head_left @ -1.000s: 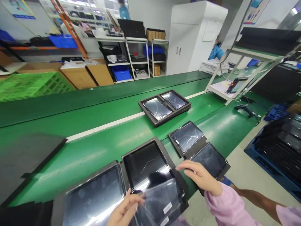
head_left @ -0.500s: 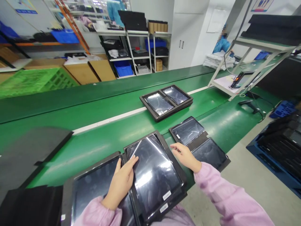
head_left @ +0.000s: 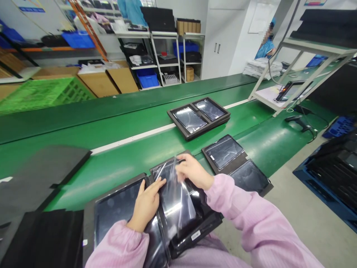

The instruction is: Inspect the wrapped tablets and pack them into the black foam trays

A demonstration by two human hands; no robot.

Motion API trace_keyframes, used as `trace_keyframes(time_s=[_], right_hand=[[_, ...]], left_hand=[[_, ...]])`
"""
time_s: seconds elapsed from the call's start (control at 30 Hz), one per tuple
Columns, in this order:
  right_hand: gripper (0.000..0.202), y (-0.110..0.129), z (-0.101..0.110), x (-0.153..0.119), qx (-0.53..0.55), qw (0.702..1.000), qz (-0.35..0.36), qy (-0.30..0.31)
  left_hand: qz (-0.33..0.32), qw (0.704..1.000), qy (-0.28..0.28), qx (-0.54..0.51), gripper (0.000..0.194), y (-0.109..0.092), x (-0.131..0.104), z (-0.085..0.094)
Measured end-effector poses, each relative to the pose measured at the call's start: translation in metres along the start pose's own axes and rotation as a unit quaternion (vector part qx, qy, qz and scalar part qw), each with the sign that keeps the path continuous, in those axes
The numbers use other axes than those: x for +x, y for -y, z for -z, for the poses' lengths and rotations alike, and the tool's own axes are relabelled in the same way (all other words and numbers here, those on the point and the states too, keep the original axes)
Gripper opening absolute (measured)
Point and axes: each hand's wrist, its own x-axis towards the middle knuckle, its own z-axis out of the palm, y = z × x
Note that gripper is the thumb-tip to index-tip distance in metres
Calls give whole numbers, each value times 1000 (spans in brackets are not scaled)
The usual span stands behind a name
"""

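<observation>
Clear protective film (head_left: 181, 204) is partly lifted off a dark tablet-like screen (head_left: 164, 173) in a black foam tray. My right hand (head_left: 192, 171) pinches the film near the screen's upper right corner. With fingers outstretched, my left hand (head_left: 147, 203) lies along the screen's left edge, its fingertips touching the surface. Under my left arm is a second dark screen (head_left: 117, 212) in the same tray, partly covered by the sleeve. A white label (head_left: 196, 235) shows at the near edge of the tray.
Beyond my right arm is a foam tray with two screens (head_left: 224, 152). Farther back lies a stack of trays (head_left: 198, 117) on the green bench (head_left: 134, 156). Black foam sheets (head_left: 41, 175) are at left. A scanner (head_left: 299, 123) and white rack (head_left: 264, 100) stand right; a co-worker (head_left: 266, 48) is behind.
My right hand has moved left from beside the screen and taken hold of the film, which is now peeled up and bent. My left hand stays nearly in place.
</observation>
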Motion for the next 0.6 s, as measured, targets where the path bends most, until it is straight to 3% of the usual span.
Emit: trace_keyframes(time_s=[0.07, 0.1, 0.23, 0.37, 0.5, 0.6], right_hand=[[25, 6, -2, 14, 143, 988, -28, -58], [23, 8, 1, 18, 152, 985, -35, -75], [23, 8, 27, 14, 42, 994, -55, -88], [25, -2, 48, -14, -140, 980, -83, -115], [21, -20, 37, -33, -270, 942, -97, -173], [20, -27, 24, -36, -288, 930, -101, -207]], left_hand=[[17, 1000, 12, -18, 50, 2, 1, 2], [20, 999, 20, -24, 52, 3, 2, 3], [-44, 998, 55, -4, 58, 0, 0, 10], [-93, 991, 78, 61, 64, -27, -27, 9], [-107, 985, 108, 77, 74, -57, -63, -2], [-104, 987, 113, 41, 75, -62, -74, -6]])
